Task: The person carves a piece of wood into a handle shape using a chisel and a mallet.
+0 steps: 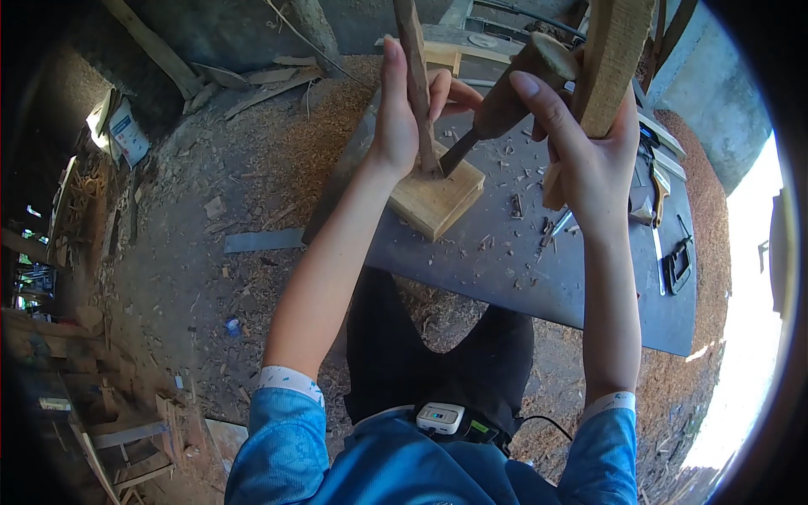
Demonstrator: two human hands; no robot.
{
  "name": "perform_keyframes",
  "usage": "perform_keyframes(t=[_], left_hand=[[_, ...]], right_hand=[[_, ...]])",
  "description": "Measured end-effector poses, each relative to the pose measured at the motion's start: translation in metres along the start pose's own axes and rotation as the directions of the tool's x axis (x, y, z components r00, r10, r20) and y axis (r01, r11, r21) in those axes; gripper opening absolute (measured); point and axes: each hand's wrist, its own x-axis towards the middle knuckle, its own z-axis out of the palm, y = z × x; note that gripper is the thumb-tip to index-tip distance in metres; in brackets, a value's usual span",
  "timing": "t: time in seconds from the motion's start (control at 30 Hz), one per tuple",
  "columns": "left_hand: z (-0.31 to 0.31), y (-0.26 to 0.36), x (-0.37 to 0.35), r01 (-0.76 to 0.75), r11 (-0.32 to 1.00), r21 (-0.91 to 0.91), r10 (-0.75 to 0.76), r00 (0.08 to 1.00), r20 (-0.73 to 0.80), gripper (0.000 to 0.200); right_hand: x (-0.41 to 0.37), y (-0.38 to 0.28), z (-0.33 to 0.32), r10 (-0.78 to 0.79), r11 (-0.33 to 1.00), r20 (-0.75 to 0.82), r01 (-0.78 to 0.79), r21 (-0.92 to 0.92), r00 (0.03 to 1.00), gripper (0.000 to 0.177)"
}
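My left hand [397, 126] is curled around a slim rough wooden stick [412, 63], its thumb pointing up along it. The stick's lower end comes down on a thick wooden block [438, 200] lying on the dark table [522, 273]. A chisel [513, 97] with a fat wooden handle leans to the right, its metal tip at the block's top face beside the stick. My right hand [593, 156] grips a squared length of wood [619, 63], which sticks out above and below the fist. The right thumb overlaps the chisel handle in this view.
Shavings and chips dot the tabletop. At its right side lie a black clamp [677, 263] and a wooden-handled tool [659, 189]. Wooden strips lie along the back. A flat grey bar [265, 241] reaches out past the table's left edge. Sawdust covers the floor.
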Motion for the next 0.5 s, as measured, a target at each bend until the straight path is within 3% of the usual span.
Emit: perform_keyframes(t=[0.17,0.27,0.37,0.47,0.5], left_hand=[[0.005,0.022,0.006,-0.024,0.998,-0.055,0.021,0.999,-0.046,0.09],[-0.001,0.033,0.017,-0.104,0.992,-0.066,0.099,0.993,-0.069,0.077],[-0.002,0.034,0.024,-0.205,0.927,-0.314,0.216,0.976,0.002,0.029],[0.002,0.039,0.013,-0.163,0.985,0.057,0.167,0.984,-0.065,0.043],[-0.002,0.033,0.014,-0.138,0.976,0.166,0.154,0.985,-0.084,0.057]], right_hand=[[-0.001,-0.002,-0.002,-0.071,0.997,-0.001,0.071,0.042,0.997,0.047],[-0.001,-0.006,-0.003,-0.059,0.998,0.011,0.059,0.026,0.998,0.046],[0.0,-0.013,-0.001,-0.076,0.997,0.004,0.076,0.002,0.997,0.045],[0.01,-0.02,0.001,-0.137,0.989,-0.077,0.132,-0.067,0.987,0.045],[0.017,-0.028,-0.002,-0.135,0.986,-0.111,0.123,-0.11,0.985,0.043]])
